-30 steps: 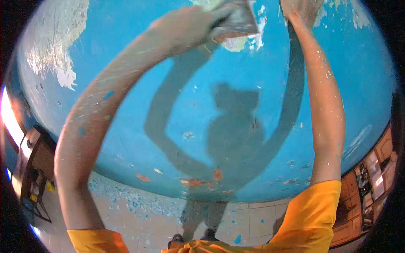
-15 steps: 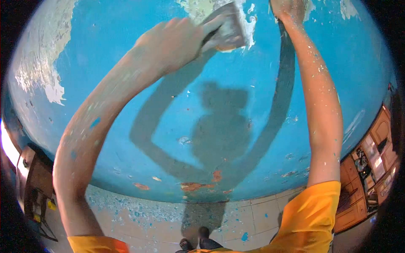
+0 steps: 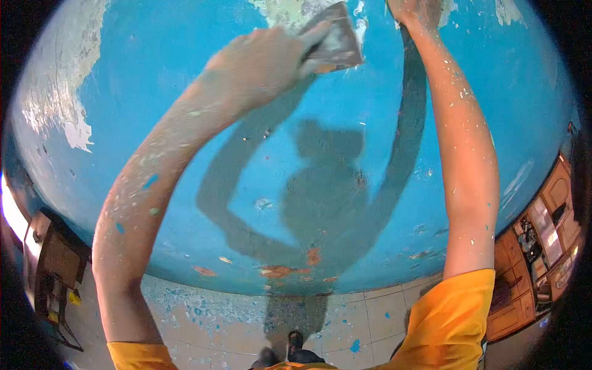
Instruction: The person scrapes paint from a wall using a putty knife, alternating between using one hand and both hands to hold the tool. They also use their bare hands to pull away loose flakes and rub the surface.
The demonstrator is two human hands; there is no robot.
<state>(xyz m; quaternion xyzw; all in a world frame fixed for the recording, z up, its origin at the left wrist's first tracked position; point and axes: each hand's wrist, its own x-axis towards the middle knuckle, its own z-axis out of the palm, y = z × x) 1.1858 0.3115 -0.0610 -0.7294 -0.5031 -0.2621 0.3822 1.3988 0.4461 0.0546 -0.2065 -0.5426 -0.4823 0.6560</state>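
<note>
My left hand (image 3: 265, 65) is wrapped round a flat scraper (image 3: 338, 44), its wide blade against the blue painted wall (image 3: 370, 98) at the top centre. Beside and above the blade, a patch of pale bare plaster (image 3: 283, 12) shows where the paint is off. At the upper right, my right hand (image 3: 418, 11) is against the wall, cut off by the frame's top edge, with its fingers hidden. Paint flecks cover both forearms.
Paint chips (image 3: 203, 308) lie on the tiled floor (image 3: 382, 311) below the wall, near my feet. A wooden cabinet (image 3: 512, 277) stands at the right, and dark furniture (image 3: 61, 259) at the left. More bare plaster shows upper left.
The scraper has shifted slightly right, and my left forearm has swung right with it. My right hand has moved slightly left. My feet have shifted a little.
</note>
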